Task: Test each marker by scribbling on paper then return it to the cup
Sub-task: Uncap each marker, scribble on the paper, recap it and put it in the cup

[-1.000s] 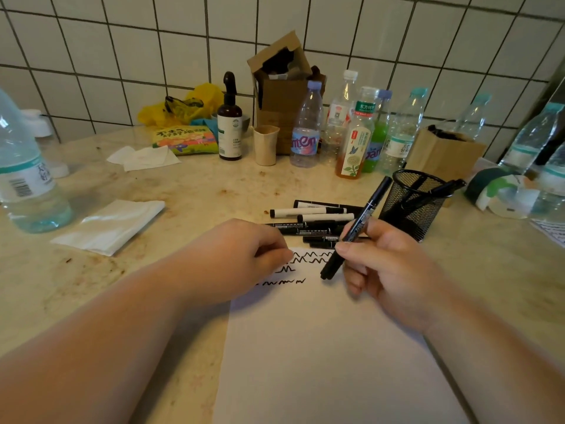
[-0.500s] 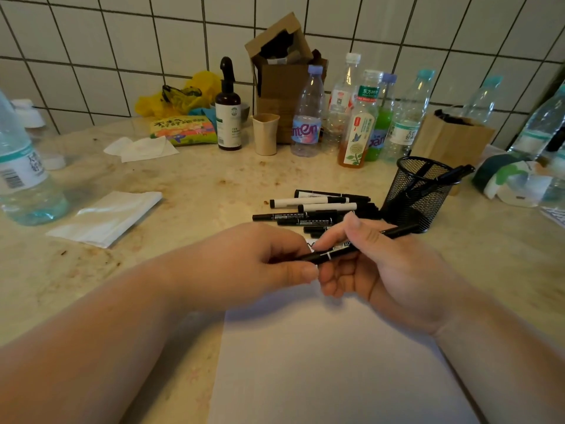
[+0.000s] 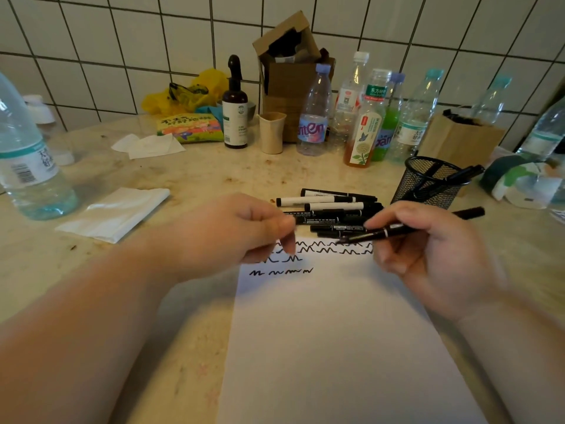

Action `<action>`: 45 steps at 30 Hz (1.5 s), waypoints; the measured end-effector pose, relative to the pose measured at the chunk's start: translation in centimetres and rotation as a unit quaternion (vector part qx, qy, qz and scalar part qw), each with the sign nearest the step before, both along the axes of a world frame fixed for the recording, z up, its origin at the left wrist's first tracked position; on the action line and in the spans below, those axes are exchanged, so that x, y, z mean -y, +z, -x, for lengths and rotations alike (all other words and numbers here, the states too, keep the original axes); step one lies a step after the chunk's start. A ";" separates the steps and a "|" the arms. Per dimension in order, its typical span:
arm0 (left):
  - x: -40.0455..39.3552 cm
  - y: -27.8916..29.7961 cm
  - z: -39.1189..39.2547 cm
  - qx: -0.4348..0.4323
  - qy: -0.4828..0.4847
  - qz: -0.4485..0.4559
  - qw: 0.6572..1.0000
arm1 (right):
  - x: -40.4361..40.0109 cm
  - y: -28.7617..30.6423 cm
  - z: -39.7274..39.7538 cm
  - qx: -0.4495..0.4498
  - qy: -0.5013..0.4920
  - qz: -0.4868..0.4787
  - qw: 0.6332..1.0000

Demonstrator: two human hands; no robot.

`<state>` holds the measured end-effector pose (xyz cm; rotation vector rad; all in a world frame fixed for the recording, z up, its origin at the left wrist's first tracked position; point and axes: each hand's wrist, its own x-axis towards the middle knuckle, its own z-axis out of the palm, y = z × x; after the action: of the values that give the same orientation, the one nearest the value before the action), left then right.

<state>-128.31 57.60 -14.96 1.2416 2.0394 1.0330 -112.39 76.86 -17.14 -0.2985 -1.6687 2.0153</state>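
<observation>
A white paper sheet [image 3: 336, 332] lies in front of me, with black scribbles [image 3: 321, 249] along its top. Beyond it is a pile of several black and white markers [image 3: 333, 206]. A black mesh cup [image 3: 428, 185] stands to the right of the pile, with a black marker [image 3: 458, 175] leaning out of it. My right hand [image 3: 434, 255] grips a black marker [image 3: 397, 231] lying level, its thin bare nib pointing left over the scribbles. My left hand [image 3: 232, 237] hovers at the paper's top left corner. Its fingertips are pinched together, and the marker cap between them is mostly hidden.
A large water bottle [image 3: 27, 166] and a folded tissue [image 3: 116, 212] sit on the left. Along the tiled wall stand a brown pump bottle [image 3: 234, 111], a beige cup [image 3: 272, 133], a cardboard box [image 3: 290, 71] and several drink bottles [image 3: 367, 117]. A paper bag [image 3: 458, 139] and a tape roll [image 3: 513, 179] sit at the right.
My hands met on the marker, then pulled apart. The left hand moved left, the marker's nib is now bare, and the right hand holds it level.
</observation>
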 end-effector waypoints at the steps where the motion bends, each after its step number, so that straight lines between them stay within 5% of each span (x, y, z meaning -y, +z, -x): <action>1: -0.4 -0.1 -0.1 -0.054 0.061 0.005 0.997 | -0.1 -0.3 0.2 0.024 -0.015 -0.007 1.000; 4: -1.2 -0.7 -0.3 -0.214 0.113 0.081 0.967 | 0.1 -1.2 0.8 0.121 -0.045 -0.046 0.991; 6: -1.3 -1.2 -0.1 -0.241 0.101 0.102 0.960 | 0.4 -1.4 0.9 0.149 -0.060 -0.072 0.984; 23: -1.7 -2.9 1.2 -0.266 0.072 0.107 0.955 | 1.3 -1.2 0.7 0.172 -0.039 -0.149 0.973; 45: -1.4 -2.7 0.8 -0.242 0.067 0.099 0.963 | -0.2 -1.1 0.5 0.152 -0.129 -0.089 0.976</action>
<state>-129.15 58.99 -17.64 1.3597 2.5534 0.5944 -112.88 77.04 -18.26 -0.7505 -1.8682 1.6786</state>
